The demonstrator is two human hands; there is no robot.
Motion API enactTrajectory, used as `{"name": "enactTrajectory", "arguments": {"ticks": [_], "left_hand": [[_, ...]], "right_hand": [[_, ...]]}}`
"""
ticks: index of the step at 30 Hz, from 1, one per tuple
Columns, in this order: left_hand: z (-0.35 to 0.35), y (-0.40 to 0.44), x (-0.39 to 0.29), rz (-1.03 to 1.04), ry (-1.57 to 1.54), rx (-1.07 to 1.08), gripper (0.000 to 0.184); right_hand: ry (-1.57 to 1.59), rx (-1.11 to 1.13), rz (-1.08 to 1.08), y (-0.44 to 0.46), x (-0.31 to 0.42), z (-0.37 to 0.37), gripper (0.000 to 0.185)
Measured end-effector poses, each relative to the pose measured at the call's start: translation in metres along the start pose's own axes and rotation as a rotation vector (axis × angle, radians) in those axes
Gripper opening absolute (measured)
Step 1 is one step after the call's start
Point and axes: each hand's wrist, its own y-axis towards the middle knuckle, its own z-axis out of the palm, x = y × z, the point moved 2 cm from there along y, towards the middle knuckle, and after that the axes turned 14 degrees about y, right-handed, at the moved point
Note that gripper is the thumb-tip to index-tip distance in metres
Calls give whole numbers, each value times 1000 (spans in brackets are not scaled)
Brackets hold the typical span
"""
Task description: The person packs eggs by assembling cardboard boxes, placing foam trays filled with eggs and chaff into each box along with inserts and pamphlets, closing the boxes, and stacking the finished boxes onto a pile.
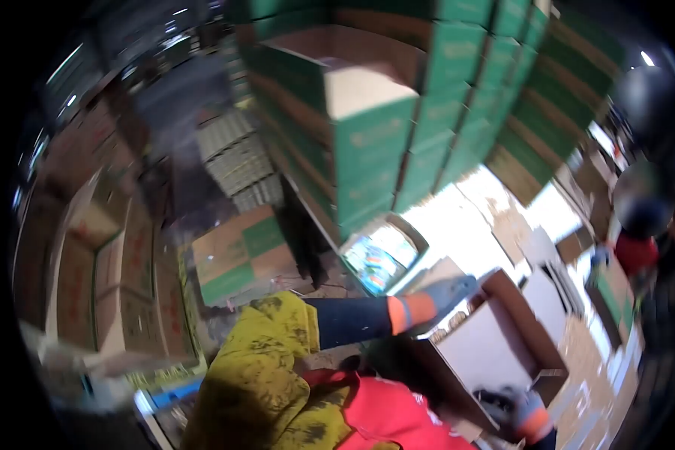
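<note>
Your left hand and right hand flank the open carton, apparently to steady it between them; you can't tell whether either grips it. A packet-filled box sits near the carton.

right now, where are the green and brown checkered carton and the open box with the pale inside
checkered carton (265,235): head view, upper right green patch
open box (530,324): head view, brown side wall

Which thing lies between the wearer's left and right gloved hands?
In the head view, an open cardboard box with a pale inside lies between the left hand and the right hand.
</note>
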Motion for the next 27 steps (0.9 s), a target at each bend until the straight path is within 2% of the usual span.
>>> {"name": "enactTrajectory", "arguments": {"ticks": [2,3,4,6,7,8,9,10,11,12,14,16,17,18,20,22,23,24,26,27], "left_hand": [[15,2,15,-29,-213,-3,34],[13,0,25,-37,-280,77,38],[-1,-4,23,-51,-343,156,43],[1,1,24,-80,-448,346,44],[12,4,26,-182,-551,471,45],[26,6,26,-313,-664,586,45],[36,5,24,-440,-721,683,46],[36,7,26,-294,-752,648,50],[42,5,24,-207,-425,579,55],[49,3,16,-112,-98,487,61],[65,2,22,-204,-168,428,63],[65,4,10,-271,-268,472,91],[67,4,11,-264,-169,470,95],[66,4,21,-265,-70,448,100],[67,0,40,-331,214,406,117],[62,-5,28,-313,157,417,113],[60,-7,23,-304,129,422,111],[54,-10,17,-233,116,376,102],[36,-16,20,-194,-405,421,76],[39,-27,23,-342,-846,353,59]], "right_hand": [[239,-196,79,-20,-13,-15,29],[363,-301,99,-29,-22,-23,30],[735,-550,231,-39,-46,-28,30],[615,-1023,197,-65,-76,-14,27],[623,-1138,217,-83,-109,8,28],[715,-1220,143,-91,-126,31,30],[752,-1227,210,-92,-134,60,35],[733,-1174,7,-64,-110,65,30],[515,-1042,-93,-37,-75,56,25],[436,-671,-194,-19,-64,56,30],[396,-300,-71,7,-56,56,49],[309,-661,38,-2,-49,53,65],[260,-828,78,-7,-46,52,73],[295,-957,171,-11,-52,62,93],[832,-1147,249,-11,-65,92,101],[1005,-1089,254,-12,-64,90,105],[889,-1044,250,-20,-79,103,105],[763,-1011,238,-24,-95,112,105],[1239,-1036,162,-33,-95,106,96],[1247,-1014,150,-41,-100,107,96]]}}
